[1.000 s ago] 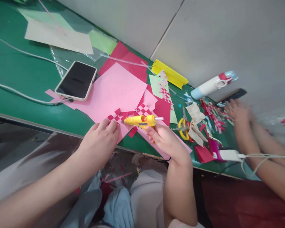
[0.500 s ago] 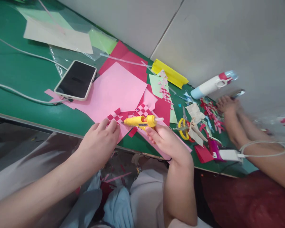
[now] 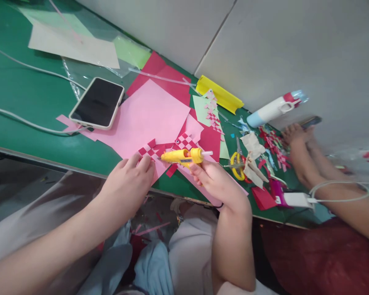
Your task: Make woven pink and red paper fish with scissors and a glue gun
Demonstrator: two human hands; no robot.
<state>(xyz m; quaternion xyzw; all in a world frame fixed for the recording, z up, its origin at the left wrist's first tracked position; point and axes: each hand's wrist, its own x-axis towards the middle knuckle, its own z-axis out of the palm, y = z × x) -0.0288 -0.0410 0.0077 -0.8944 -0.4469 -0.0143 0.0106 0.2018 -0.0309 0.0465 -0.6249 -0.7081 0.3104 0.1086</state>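
My right hand is wrapped round a yellow glue gun, whose nozzle points left and touches or nearly touches a woven pink-and-red paper piece. With fingers bent together, my left hand presses on the lower edge of that piece. Beside the gun lies a checkered paper fish with a small round eye. Beneath these is a large pink sheet, partly over red paper. A clear glue stick sticks out of the gun's back end.
A phone rests left on the green table. Rightward are a yellow folded strip, scissors, a bottle, a purple box and a white charger. Another person's hands are at far right, by a phone.
My hands and the glue gun have barely moved. The dark phone by the other person's hands has changed its tilt.
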